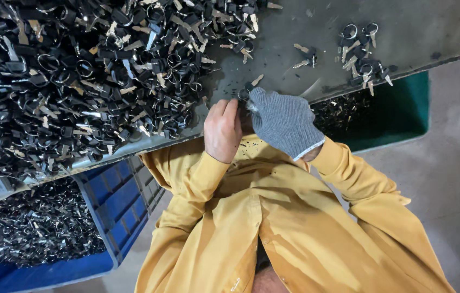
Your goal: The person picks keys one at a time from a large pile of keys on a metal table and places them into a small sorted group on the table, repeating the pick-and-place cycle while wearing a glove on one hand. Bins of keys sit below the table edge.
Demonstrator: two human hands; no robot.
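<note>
Close in, both hands meet at the worktop (pixel 316 32) edge, right at the person's chest. The bare left hand (pixel 222 130) and the grey-gloved right hand (pixel 284 122) pinch a black-headed key and ring (pixel 244 93) between their fingertips, fingers curled tight around it. The key sits just above both hands, its blade angled up to the right. Left of them spreads the big key heap (pixel 78 81); further right lies a small bunch (pixel 363 54).

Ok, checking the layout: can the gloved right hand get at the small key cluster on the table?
Probably yes: only bare dark tabletop lies between the right hand and the key cluster, with nothing blocking.
</note>
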